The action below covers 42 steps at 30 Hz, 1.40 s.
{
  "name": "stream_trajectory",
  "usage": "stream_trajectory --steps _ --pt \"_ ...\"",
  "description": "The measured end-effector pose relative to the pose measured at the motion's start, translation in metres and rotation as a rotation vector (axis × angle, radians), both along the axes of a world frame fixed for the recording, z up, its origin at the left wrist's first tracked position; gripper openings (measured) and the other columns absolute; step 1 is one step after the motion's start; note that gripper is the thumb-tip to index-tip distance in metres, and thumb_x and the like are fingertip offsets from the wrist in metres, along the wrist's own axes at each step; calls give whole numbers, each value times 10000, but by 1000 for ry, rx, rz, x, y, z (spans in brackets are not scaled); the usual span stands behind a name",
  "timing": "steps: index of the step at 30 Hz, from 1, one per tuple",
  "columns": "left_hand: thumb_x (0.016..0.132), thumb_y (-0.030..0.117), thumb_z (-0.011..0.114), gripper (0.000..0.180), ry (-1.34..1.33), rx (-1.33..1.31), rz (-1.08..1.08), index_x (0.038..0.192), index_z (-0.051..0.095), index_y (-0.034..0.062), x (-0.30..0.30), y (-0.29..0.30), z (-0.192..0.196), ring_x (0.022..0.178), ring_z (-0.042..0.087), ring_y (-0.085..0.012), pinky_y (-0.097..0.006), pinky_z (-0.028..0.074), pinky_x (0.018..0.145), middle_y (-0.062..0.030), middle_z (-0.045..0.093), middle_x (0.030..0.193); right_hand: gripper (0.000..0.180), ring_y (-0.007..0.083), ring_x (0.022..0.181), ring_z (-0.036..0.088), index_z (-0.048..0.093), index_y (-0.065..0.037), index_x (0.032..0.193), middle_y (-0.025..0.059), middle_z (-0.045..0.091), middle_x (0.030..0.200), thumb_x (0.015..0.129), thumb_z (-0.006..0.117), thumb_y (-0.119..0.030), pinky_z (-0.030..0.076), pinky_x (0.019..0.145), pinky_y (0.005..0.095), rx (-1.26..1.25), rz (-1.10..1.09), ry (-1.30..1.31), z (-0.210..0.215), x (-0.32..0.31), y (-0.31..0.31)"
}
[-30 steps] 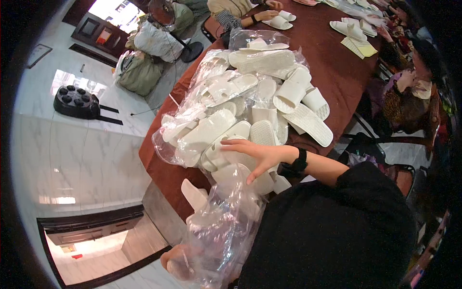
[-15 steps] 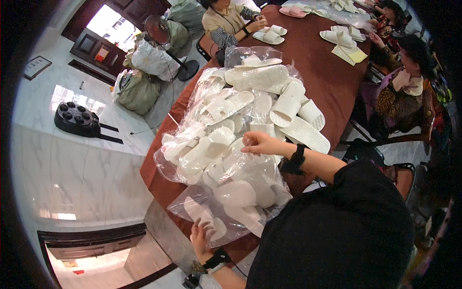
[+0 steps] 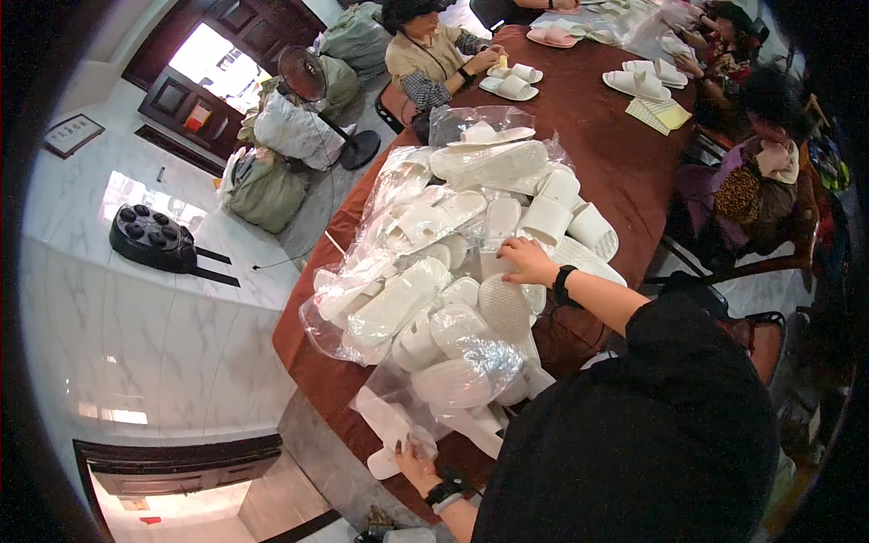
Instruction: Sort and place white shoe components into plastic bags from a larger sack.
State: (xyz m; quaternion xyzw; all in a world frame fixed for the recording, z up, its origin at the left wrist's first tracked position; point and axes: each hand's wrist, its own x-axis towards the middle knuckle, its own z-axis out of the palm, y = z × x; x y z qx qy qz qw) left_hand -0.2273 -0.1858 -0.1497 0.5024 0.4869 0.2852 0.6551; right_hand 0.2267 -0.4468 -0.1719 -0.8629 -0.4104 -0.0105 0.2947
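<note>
Slippers point(image 3: 505, 312) lie beneath right fingers point(image 3: 514, 247).

To my left I see a white marbled wall point(image 3: 181, 344), glossy with reflected light, and a small frame point(image 3: 74, 134). Beyond, brightness shows beside a dark door point(image 3: 172, 101). A fan point(image 3: 301, 74) stands on grey floor point(image 3: 324, 199); brown cloth point(image 3: 625, 195) covers my table.

Slippers point(image 3: 398, 306) lie heaped on the desk point(image 3: 608, 167); papers point(image 3: 659, 115) lie behind them, rightward; a fan point(image 3: 301, 74) (on the floor point(image 3: 326, 196)) stands left of it.
</note>
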Motion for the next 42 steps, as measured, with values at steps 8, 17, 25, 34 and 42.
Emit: stream_trajectory --steps 8,17,25,34,42 --pt "854 -22 505 601 117 38 -47 1374 251 139 -11 -43 21 849 563 -178 -245 464 616 -190 515 1151 328 282 789 626 611 -133 1038 94 654 818 748 674 -270 474 749 429 31 -208 299 -20 41 16" --pt "798 -111 495 596 -312 -237 -78 1349 382 86 -20 -53 41 773 569 -149 -247 497 655 -199 474 1314 151 94 689 539 622 -18 967 18 615 785 834 596 -85 434 623 245 598 -125 460 128 89 -4" --pt "701 -132 444 656 -291 -173 -166 1337 413 27 -15 -40 34 887 578 -198 -238 490 632 -174 441 1352 205 49 732 525 618 -61 1032 -34 594 845 893 617 -211 425 649 212 1070 133 695 261 67 -4" --pt "728 -142 436 638 -93 -85 -178 1339 436 42 -9 -46 43 879 587 -175 -224 484 624 -158 463 1341 551 323 1061 532 466 18 1231 207 517 1184 807 683 -258 435 904 400 540 1 75 177 67 60" --pt "892 -12 479 407 -1 96 -109 1298 452 -9 -17 -56 24 1044 571 -251 -303 469 853 -175 533 1249 459 294 1087 496 537 -140 1115 110 521 1149 694 712 -196 394 900 452 33 188 -110 75 -49 71"
